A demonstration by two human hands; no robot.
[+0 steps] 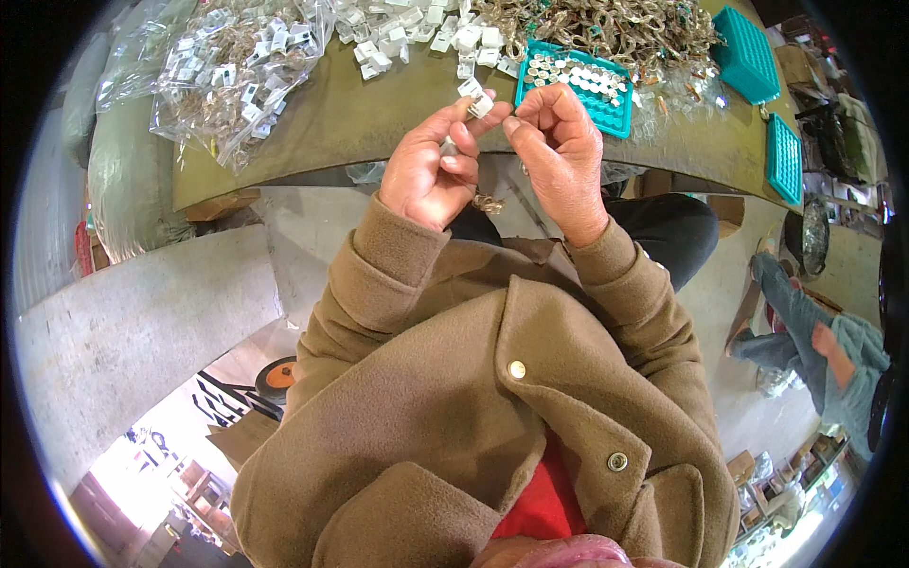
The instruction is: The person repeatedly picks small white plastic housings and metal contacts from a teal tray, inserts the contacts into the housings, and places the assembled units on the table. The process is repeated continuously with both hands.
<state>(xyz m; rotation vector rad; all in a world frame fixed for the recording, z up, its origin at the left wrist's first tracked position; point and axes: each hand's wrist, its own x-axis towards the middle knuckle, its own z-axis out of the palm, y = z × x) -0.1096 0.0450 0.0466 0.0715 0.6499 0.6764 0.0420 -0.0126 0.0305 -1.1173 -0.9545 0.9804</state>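
Observation:
My left hand [431, 166] is closed with its palm turned up. Its thumb and forefinger grip a small white plastic piece [478, 102] with dark marks, and a pale bit shows between the curled fingers. Just below that hand a short brown metallic band [489, 204] hangs; what holds it is hidden. My right hand [561, 142] pinches thumb against forefinger close to the left fingertips, and whatever lies in the pinch is too small to name. Beyond the right hand lies a teal tray [620, 123] holding several round, white-faced discs [568, 71].
Loose white plastic pieces [379, 62] are heaped on the table [350, 118], beside a clear bag [175, 114] of similar pieces. Brown metallic bands [625, 24] pile up behind the tray. Stacked teal trays [748, 57] and another teal tray [784, 156] sit right. A person [805, 322] is at far right.

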